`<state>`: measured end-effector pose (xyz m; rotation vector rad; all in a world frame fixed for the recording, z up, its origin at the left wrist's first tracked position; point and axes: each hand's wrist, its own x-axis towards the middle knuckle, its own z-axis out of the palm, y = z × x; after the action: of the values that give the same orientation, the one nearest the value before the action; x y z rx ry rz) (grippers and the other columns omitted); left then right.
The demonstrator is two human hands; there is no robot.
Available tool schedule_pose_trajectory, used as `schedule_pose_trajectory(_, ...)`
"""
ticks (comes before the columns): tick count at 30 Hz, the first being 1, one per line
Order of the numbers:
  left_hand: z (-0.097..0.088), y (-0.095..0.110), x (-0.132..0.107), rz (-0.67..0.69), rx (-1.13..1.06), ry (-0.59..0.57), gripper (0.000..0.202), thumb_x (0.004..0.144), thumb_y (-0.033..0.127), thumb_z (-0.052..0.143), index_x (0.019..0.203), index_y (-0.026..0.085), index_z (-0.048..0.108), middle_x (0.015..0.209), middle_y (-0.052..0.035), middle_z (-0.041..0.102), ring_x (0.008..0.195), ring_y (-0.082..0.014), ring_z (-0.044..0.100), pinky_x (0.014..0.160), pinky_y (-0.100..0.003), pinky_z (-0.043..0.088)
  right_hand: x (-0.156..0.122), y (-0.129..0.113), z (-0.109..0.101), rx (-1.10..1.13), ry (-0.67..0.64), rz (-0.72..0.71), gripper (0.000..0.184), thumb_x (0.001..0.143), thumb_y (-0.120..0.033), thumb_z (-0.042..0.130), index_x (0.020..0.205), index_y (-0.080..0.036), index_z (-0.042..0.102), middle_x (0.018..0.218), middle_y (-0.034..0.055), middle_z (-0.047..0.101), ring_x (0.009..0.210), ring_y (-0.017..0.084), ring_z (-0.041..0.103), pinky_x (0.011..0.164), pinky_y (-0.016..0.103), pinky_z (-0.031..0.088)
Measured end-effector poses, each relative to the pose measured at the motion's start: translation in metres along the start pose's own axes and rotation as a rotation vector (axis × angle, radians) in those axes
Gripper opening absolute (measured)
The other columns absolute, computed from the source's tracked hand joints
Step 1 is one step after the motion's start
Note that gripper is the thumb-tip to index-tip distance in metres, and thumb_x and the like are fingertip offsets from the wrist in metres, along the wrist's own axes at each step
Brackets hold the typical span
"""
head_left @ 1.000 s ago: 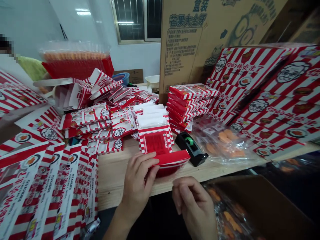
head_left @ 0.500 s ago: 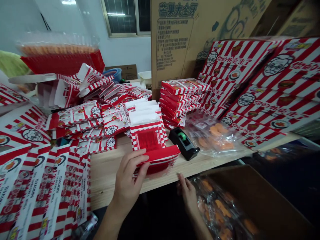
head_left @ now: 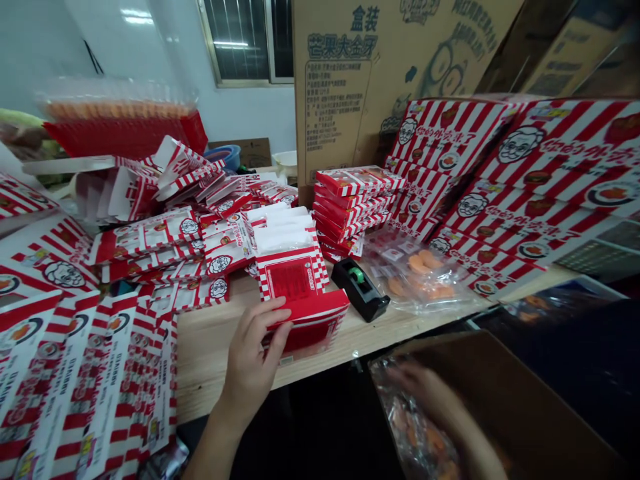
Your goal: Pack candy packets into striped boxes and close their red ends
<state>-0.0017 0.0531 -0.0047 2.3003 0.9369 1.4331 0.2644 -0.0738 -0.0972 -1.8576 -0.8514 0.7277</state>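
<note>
Two hands (head_left: 251, 353) and one tape dispenser (head_left: 363, 293) show.

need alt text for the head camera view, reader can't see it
A left hand holds a red box near the edge of a wooden table; the blurred right hand is over clear-wrapped orange pieces in a carton. A black tape dispenser and striped boxes stand nearby.

On a table (head_left: 205, 357), a tape dispenser (head_left: 361, 293) is flanked by a held box (head_left: 314, 320), front left, and bagged pieces (head_left: 425, 270), right; behind them, a carton (head_left: 340, 100) is stood.
</note>
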Motion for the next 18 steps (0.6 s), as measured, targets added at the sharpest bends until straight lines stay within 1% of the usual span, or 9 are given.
schedule_pose_trajectory(1,0.0,0.0,0.0,-0.002,-0.006,0.005,0.014,0.087,0.015,0.054,0.099,0.021,0.058,0.105,-0.0041,0.062,0.099,-0.0148,0.06,0.086,-0.03,0.05,0.012,-0.011,-0.011,-0.01,0.022,0.01,0.033,0.06,-0.044,0.07,0.043,-0.018,0.058,0.038,-0.0012,0.052,0.039,0.013,0.046,0.038,0.023,0.033)
schedule_pose_trajectory(2,0.0,0.001,-0.001,-0.007,-0.01,0.008,0.014,0.087,0.015,0.054,0.098,0.021,0.058,0.105,-0.0042,0.063,0.098,-0.0149,0.06,0.085,-0.029,0.05,0.026,-0.022,-0.019,0.022,0.113,0.008,0.03,0.065,-0.044,0.065,0.051,-0.018,0.062,0.045,-0.0002,0.057,0.044,0.014,0.049,0.042,0.024,0.036)
schedule_pose_trajectory(4,0.0,0.001,-0.002,-0.022,-0.012,0.007,0.013,0.087,0.016,0.054,0.098,0.021,0.058,0.106,-0.0047,0.063,0.098,-0.0156,0.06,0.084,-0.03,0.051,0.055,-0.045,-0.022,0.076,0.153,0.014,0.022,0.069,-0.04,0.062,0.069,-0.018,0.067,0.056,-0.0007,0.061,0.05,0.013,0.052,0.046,0.023,0.038)
schedule_pose_trajectory(6,0.0,0.002,-0.004,-0.027,-0.007,0.001,0.013,0.087,0.016,0.054,0.098,0.021,0.058,0.106,-0.0052,0.062,0.099,-0.0163,0.06,0.084,-0.031,0.052,0.081,-0.062,-0.015,0.096,0.073,0.053,0.02,0.07,-0.036,0.063,0.07,-0.017,0.068,0.048,-0.002,0.056,0.044,0.012,0.048,0.041,0.022,0.035)
schedule_pose_trajectory(9,0.0,0.002,-0.005,-0.021,-0.002,-0.009,0.013,0.087,0.016,0.053,0.098,0.021,0.058,0.106,-0.0055,0.062,0.099,-0.016,0.061,0.083,-0.03,0.052,0.105,-0.07,-0.002,0.13,-0.088,0.144,0.017,0.067,-0.03,0.068,0.06,-0.014,0.068,0.041,-0.0014,0.053,0.036,0.01,0.045,0.035,0.021,0.03)
schedule_pose_trajectory(11,0.0,0.002,-0.005,-0.017,-0.002,-0.012,0.013,0.087,0.016,0.053,0.098,0.021,0.058,0.106,-0.0052,0.062,0.098,-0.0157,0.061,0.083,-0.03,0.053,0.11,-0.069,0.001,0.178,-0.152,0.194,0.013,0.064,-0.026,0.072,0.059,-0.014,0.068,0.049,0.001,0.06,0.039,0.01,0.048,0.036,0.02,0.034)
schedule_pose_trajectory(14,0.0,0.001,-0.003,-0.03,-0.006,-0.007,0.013,0.087,0.016,0.053,0.098,0.022,0.058,0.106,-0.0049,0.063,0.098,-0.0155,0.061,0.083,-0.03,0.053,0.106,-0.062,-0.003,0.278,-0.19,0.233,0.012,0.06,-0.024,0.076,0.063,-0.016,0.067,0.061,0.0024,0.065,0.045,0.011,0.055,0.044,0.023,0.045)
schedule_pose_trajectory(16,0.0,0.0,-0.001,-0.038,-0.007,-0.004,0.013,0.087,0.016,0.053,0.097,0.022,0.058,0.105,-0.0048,0.062,0.098,-0.0154,0.061,0.082,-0.029,0.053,0.098,-0.057,-0.009,0.348,-0.192,0.234,0.018,0.058,-0.029,0.078,0.066,-0.018,0.067,0.065,0.0027,0.066,0.052,0.013,0.059,0.052,0.027,0.05)
schedule_pose_trajectory(18,0.0,-0.001,0.0,-0.034,0.0,-0.007,0.013,0.087,0.016,0.053,0.097,0.022,0.058,0.105,-0.0048,0.063,0.098,-0.0157,0.061,0.081,-0.03,0.053,0.088,-0.051,-0.013,0.408,-0.183,0.212,0.029,0.055,-0.04,0.079,0.069,-0.019,0.066,0.07,0.0037,0.066,0.063,0.018,0.064,0.061,0.033,0.053)
